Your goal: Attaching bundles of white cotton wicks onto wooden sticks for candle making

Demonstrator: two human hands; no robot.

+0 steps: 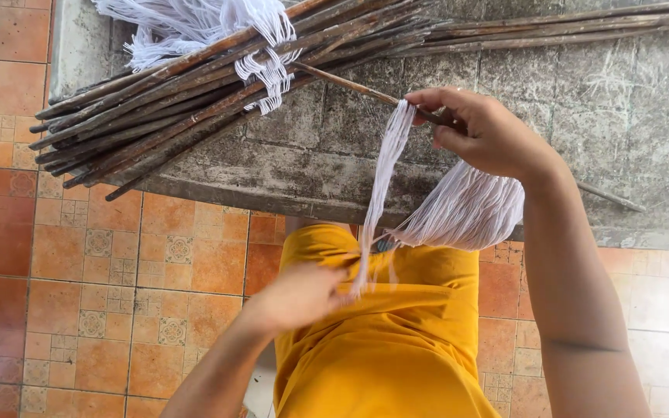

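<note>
Many dark wooden sticks [156,108] lie bundled at the left on a grey stone counter [582,101], their ends jutting over an orange tiled floor [79,255]. White threads [269,73] drape across the bundle. Lower down, the left hand [300,294] is closed, pinching the bottom end of a white thread strand [381,193] just above a yellow garment [396,333]; it looks blurred. The strand rises taut to the right hand [482,131], whose fingers are curled around one thin stick [350,87] and the strand's top. A thick hank of white thread [470,209] hangs beneath that hand, over the counter's edge.
</note>
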